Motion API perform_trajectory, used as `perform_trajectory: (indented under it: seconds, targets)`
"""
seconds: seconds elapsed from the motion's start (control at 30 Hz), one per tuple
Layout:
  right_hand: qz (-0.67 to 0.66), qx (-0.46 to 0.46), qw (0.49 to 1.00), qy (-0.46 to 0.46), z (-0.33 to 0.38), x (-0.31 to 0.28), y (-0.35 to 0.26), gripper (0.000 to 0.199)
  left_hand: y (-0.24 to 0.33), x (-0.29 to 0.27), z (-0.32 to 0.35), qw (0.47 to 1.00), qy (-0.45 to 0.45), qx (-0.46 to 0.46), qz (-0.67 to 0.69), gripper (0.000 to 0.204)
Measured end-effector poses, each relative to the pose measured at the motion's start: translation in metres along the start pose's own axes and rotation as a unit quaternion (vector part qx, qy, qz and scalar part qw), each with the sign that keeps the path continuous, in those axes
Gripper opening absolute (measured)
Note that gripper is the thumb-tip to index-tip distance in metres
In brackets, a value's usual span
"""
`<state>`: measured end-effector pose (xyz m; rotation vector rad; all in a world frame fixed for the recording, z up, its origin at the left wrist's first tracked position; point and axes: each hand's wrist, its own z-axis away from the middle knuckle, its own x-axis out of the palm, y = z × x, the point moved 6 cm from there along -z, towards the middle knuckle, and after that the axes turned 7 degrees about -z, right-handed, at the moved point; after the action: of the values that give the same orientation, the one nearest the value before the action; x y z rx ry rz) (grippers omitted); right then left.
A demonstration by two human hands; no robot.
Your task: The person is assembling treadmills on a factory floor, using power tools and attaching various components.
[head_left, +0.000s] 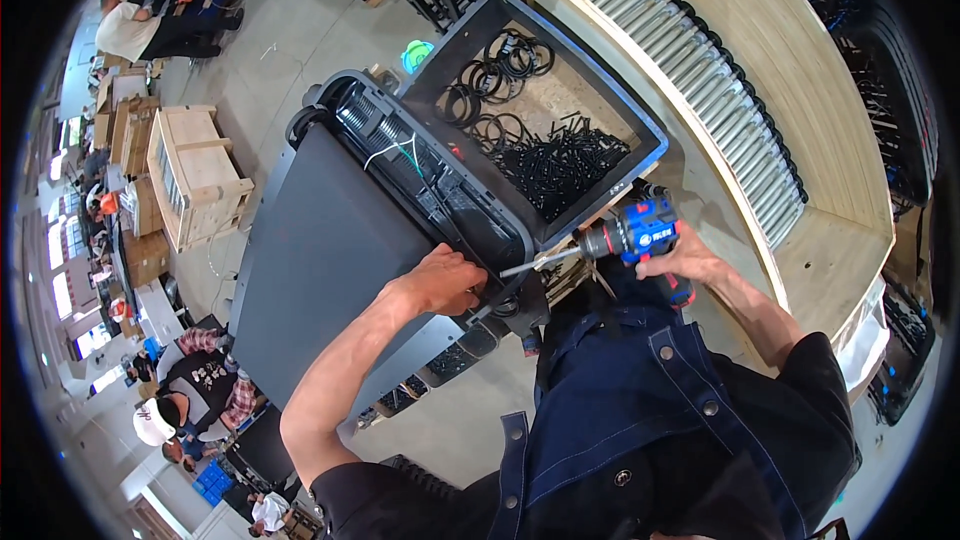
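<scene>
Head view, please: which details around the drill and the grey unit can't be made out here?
- Drill bit tip: too small, hidden at the unit's corner by the left hand.
- Right hand fingers: wrapped behind the handle.
- Grey unit wiring: too small.
- Black parts in bin: blurred.

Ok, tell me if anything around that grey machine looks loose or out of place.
White and green wires stick up loose from the open end of the grey machine. The left hand rests on it, and the right hand aims a blue drill there. Nothing looks spilled or broken.

Both arms outstretched, left hand (pixel 445 280) pressing, right hand (pixel 685 262) clenched
</scene>
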<state>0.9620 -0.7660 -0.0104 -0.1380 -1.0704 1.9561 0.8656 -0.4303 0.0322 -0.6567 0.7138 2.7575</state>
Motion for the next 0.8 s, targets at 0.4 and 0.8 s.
perform_trajectory:
  seconds: [0.4, 0.8]
  targets:
    - [0.031, -0.005, 0.998, -0.051, -0.017, 0.011, -0.021, 0.05, -0.001, 0.003, 0.002, 1.0, 0.009, 0.025, 0.003, 0.018]
    - [0.019, 0.091, 0.994, -0.06, -0.032, 0.023, -0.052, 0.045, -0.005, 0.009, 0.002, 0.996, 0.067, 0.058, 0.011, 0.017]
